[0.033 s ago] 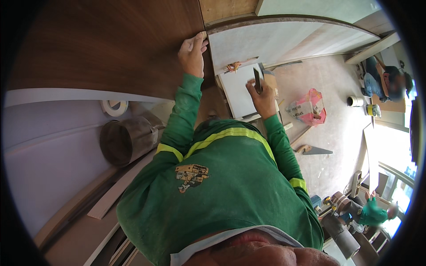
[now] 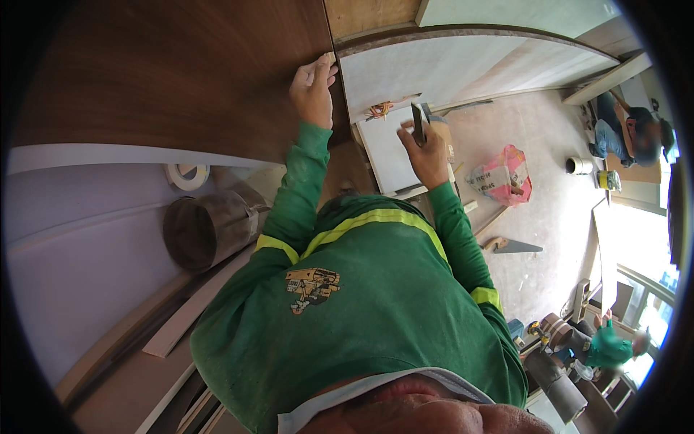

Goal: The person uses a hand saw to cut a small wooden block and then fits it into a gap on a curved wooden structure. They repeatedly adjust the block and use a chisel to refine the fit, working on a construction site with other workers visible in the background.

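My left hand (image 2: 315,92) is raised to the edge of a dark brown wood panel (image 2: 210,79), fingers curled and pinched together. At its fingertips a small pale piece (image 2: 332,57) shows, too small to name. My right hand (image 2: 429,155) is closed around a dark, narrow flat tool (image 2: 418,121), which points up and away from me; its kind I cannot make out. Below that hand lies a white board (image 2: 387,148), with a bundle of coloured wires (image 2: 379,109) at its far edge. A tall pale panel (image 2: 405,69) stands beside the brown one.
On the floor at right are a pink and white bag (image 2: 506,177), a handsaw (image 2: 515,247) and cans (image 2: 609,180). A dark cylinder (image 2: 210,228) and a tape roll (image 2: 188,176) sit at left. Two people (image 2: 623,134) (image 2: 611,349) are at far right.
My right hand has shifted slightly to the left and away from me with the dark tool, which has tilted a little. My left hand stays at the panel edge.
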`<state>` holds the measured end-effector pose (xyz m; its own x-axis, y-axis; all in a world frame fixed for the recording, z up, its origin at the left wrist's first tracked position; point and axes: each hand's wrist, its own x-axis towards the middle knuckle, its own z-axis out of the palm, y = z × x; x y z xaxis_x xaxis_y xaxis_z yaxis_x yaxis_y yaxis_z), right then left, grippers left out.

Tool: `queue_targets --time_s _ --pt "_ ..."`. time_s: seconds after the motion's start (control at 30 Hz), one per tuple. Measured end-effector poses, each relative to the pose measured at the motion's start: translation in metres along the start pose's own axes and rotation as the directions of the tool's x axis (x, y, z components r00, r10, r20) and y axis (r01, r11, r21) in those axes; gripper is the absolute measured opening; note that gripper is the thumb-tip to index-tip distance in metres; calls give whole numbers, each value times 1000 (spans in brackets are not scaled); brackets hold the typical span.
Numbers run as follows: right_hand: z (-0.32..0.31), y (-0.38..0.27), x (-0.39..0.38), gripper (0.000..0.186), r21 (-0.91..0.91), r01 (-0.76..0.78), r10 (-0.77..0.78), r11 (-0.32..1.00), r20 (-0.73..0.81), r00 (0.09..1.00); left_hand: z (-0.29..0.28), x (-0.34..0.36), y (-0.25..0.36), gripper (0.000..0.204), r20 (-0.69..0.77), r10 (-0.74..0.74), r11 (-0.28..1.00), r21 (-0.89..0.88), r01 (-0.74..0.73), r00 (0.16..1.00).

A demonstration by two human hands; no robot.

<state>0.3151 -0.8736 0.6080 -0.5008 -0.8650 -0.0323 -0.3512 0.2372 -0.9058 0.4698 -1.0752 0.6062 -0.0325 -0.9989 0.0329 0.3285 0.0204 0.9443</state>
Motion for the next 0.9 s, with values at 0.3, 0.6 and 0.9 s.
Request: queue_targets --time_s 0.3,0.6,0.9 --pt "36 -101 93 32 54 432 -432 900 -8 902 6 -12 15 31 65 122 990 58 -126 990" --pt "61 -109 132 23 -11 522 -521 853 43 853 3 0 13 31 95 144 972 174 -159 985" --pt "59 -104 154 26 -107 422 -424 900 1 905 -9 -11 14 27 286 403 777 395 -490 869"
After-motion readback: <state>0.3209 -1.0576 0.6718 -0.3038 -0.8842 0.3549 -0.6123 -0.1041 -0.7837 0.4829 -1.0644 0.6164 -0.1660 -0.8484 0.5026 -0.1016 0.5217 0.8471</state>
